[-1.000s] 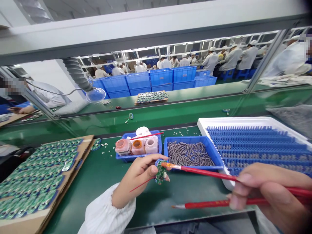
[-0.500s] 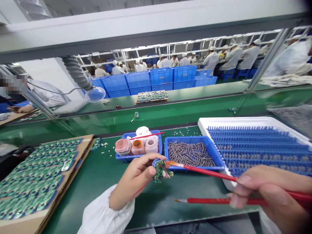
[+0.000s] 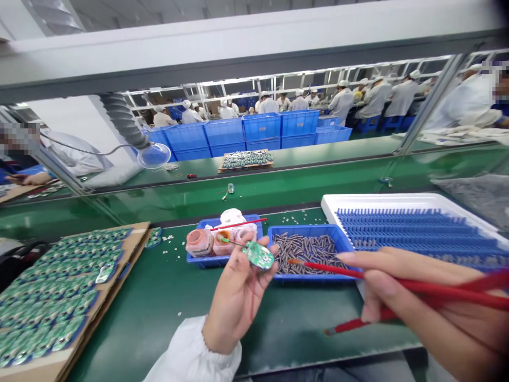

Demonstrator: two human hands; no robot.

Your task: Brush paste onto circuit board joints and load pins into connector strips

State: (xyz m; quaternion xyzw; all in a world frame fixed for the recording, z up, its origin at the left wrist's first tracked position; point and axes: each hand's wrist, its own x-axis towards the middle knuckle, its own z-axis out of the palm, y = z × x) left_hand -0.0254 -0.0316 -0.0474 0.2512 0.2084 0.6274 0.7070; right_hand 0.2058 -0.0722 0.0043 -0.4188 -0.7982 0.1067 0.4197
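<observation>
My left hand (image 3: 237,298) is closed on a small green circuit board (image 3: 258,255) with thin wires trailing from it, held up above the green bench. My right hand (image 3: 429,313) grips two red-handled brushes (image 3: 397,285). The upper brush's orange tip points left over a blue tray of metal pins (image 3: 308,249), a short way right of the board. The lower brush (image 3: 350,324) slants down to the left. Behind the board, a blue tray (image 3: 199,259) holds small jars of orange and pink fluid (image 3: 201,241) with another red brush lying across them.
A cardboard sheet (image 3: 59,286) covered with several green boards lies at the left. A white tray of blue slotted racks (image 3: 413,225) sits at the right. Beyond runs a green conveyor (image 3: 278,185) carrying a loose board (image 3: 230,188). Other workers in white and blue crates stand behind.
My left hand rose and turned the board flatter, away from the brush. The right hand shifted left and up with both brushes. The loose board on the conveyor drifted right.
</observation>
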